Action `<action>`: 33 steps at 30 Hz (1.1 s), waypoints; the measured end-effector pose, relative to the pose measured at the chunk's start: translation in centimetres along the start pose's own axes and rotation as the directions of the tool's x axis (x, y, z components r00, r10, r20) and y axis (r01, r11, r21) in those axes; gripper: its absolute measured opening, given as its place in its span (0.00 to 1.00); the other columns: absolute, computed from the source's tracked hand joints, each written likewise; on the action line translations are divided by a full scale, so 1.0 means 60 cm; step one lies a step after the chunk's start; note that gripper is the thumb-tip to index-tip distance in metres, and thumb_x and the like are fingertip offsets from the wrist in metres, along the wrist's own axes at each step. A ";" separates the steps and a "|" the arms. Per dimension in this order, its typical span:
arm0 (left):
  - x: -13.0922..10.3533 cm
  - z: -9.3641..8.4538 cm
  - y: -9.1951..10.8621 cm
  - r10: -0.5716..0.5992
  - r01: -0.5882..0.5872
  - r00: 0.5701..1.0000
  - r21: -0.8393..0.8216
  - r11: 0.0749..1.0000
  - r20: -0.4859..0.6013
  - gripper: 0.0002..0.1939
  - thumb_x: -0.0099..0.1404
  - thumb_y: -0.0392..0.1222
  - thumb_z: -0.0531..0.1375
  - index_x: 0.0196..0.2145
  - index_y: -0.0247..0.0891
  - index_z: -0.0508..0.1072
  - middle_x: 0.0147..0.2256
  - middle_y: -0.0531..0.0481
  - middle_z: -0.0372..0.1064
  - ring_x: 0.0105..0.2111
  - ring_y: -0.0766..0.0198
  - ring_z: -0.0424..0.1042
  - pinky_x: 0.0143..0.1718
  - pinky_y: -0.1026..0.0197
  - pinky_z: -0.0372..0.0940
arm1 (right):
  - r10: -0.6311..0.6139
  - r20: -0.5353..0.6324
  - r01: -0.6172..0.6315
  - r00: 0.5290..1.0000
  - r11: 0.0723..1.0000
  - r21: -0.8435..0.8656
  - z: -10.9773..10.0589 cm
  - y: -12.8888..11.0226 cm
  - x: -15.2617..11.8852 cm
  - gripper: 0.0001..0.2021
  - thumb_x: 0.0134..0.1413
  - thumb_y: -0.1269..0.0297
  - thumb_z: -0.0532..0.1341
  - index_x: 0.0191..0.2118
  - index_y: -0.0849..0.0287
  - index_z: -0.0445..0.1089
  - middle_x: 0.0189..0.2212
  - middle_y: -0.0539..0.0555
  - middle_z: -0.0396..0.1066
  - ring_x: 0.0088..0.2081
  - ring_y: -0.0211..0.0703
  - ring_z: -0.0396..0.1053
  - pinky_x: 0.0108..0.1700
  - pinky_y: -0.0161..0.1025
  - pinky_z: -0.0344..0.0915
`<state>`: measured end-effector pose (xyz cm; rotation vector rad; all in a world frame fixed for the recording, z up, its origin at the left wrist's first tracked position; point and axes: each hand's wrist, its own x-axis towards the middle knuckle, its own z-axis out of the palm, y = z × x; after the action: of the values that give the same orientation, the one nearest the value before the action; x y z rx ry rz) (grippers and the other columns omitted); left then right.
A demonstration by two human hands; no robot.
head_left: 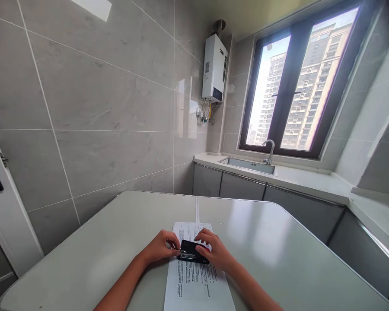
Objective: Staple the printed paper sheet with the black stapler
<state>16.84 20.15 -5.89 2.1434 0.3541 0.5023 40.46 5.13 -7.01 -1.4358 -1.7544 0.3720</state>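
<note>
A small black device (192, 252), like a stapler or hole punch, lies on printed sheets of paper (197, 287) on the table. My left hand (160, 247) is at its left end, thumb and fingertips pinched together at its edge; whatever may be between them is too small to make out. My right hand (215, 249) holds the right end of the black device, the thumb on top and the fingers curved over its far side. A bit of red shows under the right hand.
The pale table (262, 259) has a seam down its middle and a tiny scrap near the paper's far right corner. Beyond it are a counter (306, 176) with a sink (249, 165) and faucet (270, 151), a window, and a wall-mounted water heater (214, 69). A door frame stands left.
</note>
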 end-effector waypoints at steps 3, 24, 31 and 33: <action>-0.002 -0.003 -0.002 0.009 -0.009 1.000 -0.004 1.000 0.006 0.06 0.56 0.38 0.69 0.34 0.39 0.83 0.34 0.48 0.79 0.35 0.60 0.76 0.41 0.61 0.70 | 0.012 0.113 -0.004 0.994 0.998 -0.067 0.012 -0.010 -0.007 0.11 0.58 0.61 0.66 0.47 0.53 0.73 0.43 0.53 0.71 0.44 0.47 0.69 0.47 0.42 0.66; -0.009 -0.023 0.007 0.140 -0.144 0.987 0.058 0.988 0.080 0.04 0.59 0.40 0.69 0.33 0.43 0.85 0.36 0.47 0.80 0.37 0.59 0.78 0.44 0.59 0.70 | 0.087 0.145 -0.070 0.986 0.991 -0.116 0.018 -0.011 -0.008 0.11 0.54 0.65 0.67 0.43 0.54 0.69 0.42 0.52 0.72 0.43 0.47 0.68 0.47 0.41 0.63; -0.016 -0.033 -0.002 0.065 -0.070 0.992 0.045 0.997 0.104 0.08 0.61 0.36 0.64 0.33 0.42 0.85 0.39 0.46 0.79 0.38 0.59 0.77 0.40 0.60 0.70 | 0.081 0.121 -0.071 0.989 0.994 -0.079 0.023 -0.006 -0.008 0.11 0.54 0.65 0.68 0.44 0.54 0.71 0.42 0.52 0.72 0.44 0.47 0.68 0.48 0.42 0.62; -0.013 -0.022 0.001 0.072 -0.076 0.994 0.039 0.996 0.085 0.07 0.60 0.35 0.64 0.32 0.41 0.83 0.37 0.48 0.79 0.37 0.59 0.76 0.42 0.59 0.69 | 0.027 0.097 -0.022 0.995 0.999 -0.048 0.028 -0.003 -0.009 0.10 0.54 0.64 0.68 0.43 0.54 0.71 0.41 0.51 0.72 0.44 0.48 0.68 0.48 0.42 0.62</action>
<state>15.50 20.72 -5.32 2.2176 0.2412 0.4488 39.12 5.01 -8.12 -1.4957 -1.8352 0.4226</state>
